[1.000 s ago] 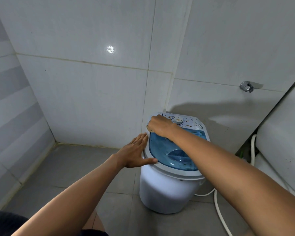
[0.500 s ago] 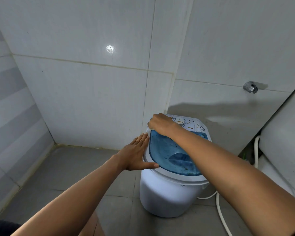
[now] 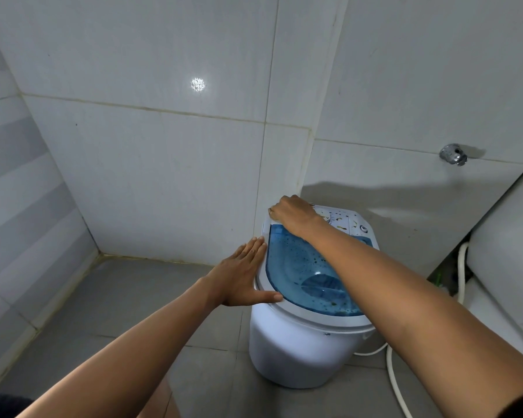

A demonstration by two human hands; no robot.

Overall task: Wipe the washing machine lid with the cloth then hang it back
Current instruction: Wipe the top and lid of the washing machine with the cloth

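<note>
Walls: pale tiled walls (image 3: 163,164) fill the upper frame, meeting in a corner above the machine.
Floor: grey tiled floor (image 3: 133,297) across the lower left.
Washing machine: small white washing machine (image 3: 302,351) stands on the floor, right of centre.
Lid: translucent blue lid (image 3: 299,267) lies closed on top, speckled with droplets; the spotted white control panel (image 3: 344,220) sits behind it.
Left hand: left hand (image 3: 245,276) is spread flat, fingers straight, against the machine's left rim, thumb on the front edge.
Right hand: right hand (image 3: 292,212) is curled, knuckles up, on the panel's far left corner; whether the cloth is under it cannot be told.
Hose: white hose (image 3: 396,381) trails at lower right.
Tap: metal tap (image 3: 453,154) at upper right.
</note>
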